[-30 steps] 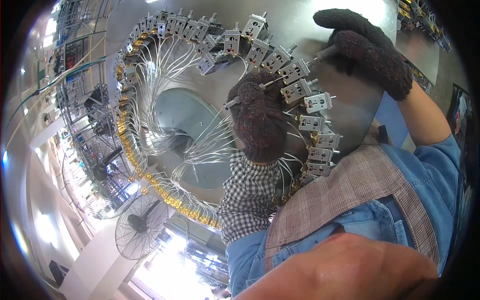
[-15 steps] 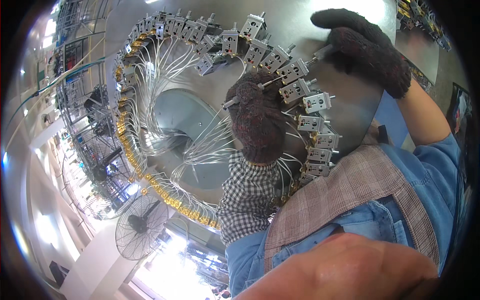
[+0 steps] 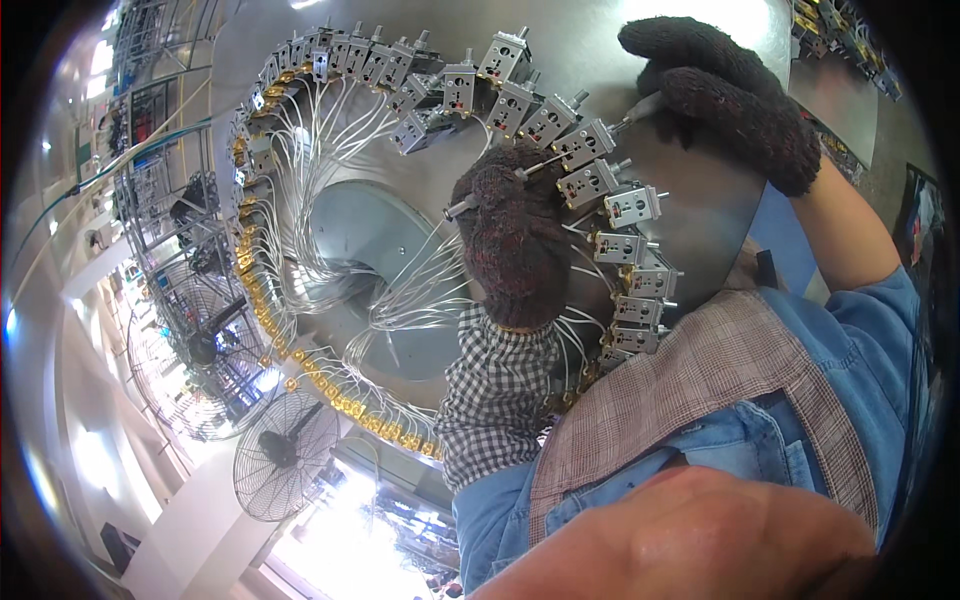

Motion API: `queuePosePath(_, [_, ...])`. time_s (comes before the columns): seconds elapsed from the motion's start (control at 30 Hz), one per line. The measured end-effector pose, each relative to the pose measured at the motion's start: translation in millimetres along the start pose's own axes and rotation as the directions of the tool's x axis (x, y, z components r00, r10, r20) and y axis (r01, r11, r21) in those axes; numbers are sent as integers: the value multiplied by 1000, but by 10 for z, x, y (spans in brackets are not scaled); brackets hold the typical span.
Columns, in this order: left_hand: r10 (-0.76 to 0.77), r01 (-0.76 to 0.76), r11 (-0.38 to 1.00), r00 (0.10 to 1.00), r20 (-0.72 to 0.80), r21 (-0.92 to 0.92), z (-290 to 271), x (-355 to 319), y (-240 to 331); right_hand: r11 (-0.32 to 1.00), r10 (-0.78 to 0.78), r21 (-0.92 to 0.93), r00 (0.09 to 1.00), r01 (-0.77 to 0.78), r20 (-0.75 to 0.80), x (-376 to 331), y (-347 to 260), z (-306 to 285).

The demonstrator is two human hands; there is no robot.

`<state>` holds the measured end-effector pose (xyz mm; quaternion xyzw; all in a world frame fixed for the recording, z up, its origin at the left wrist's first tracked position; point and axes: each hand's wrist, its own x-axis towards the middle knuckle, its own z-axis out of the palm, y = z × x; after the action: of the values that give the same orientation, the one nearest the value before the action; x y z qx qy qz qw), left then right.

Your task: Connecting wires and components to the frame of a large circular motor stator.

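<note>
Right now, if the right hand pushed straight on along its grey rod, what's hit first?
Likely the silver metal box just ahead of the grey rod in the right hand. Depth is unclear; they may already touch.

Can read no text, label, number or sign. See only silver metal boxes point(image 3: 584, 145) just beside the left hand point(image 3: 510, 240), finely spotted red and dark, perhaps marked, too small to tell.

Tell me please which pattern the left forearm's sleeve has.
The sleeve has a black-and-white check, seen best in the head view.
</note>
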<state>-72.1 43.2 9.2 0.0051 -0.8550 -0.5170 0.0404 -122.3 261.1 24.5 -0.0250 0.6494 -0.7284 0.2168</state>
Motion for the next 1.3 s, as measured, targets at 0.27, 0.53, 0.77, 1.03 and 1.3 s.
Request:
queuePosePath(0.27, [-300, 257, 578, 949, 91, -775, -9, -63, -183, 913, -194, -382, 976, 142, -101, 61, 96, -53])
queuePosePath(0.53, [-267, 294, 153, 931, 247, -943, -49, -32, -173, 939, -146, -328, 981, 98, -125, 90, 115, -24])
queuePosePath(0.77, [-229, 196, 427, 968, 105, -883, -43, -4, -124, 955, -77, -294, 984, 26, -163, 63, 110, 6])
queuePosePath(1.03, [-197, 161, 315, 975, 101, -935, -44, 4, -101, 971, 52, -222, 983, -91, -175, 38, 9, 47])
queuePosePath(1.3, [-329, 256, 227, 928, 173, -940, -79, 43, -38, 991, 112, -55, 986, -120, -124, -33, -46, 63])
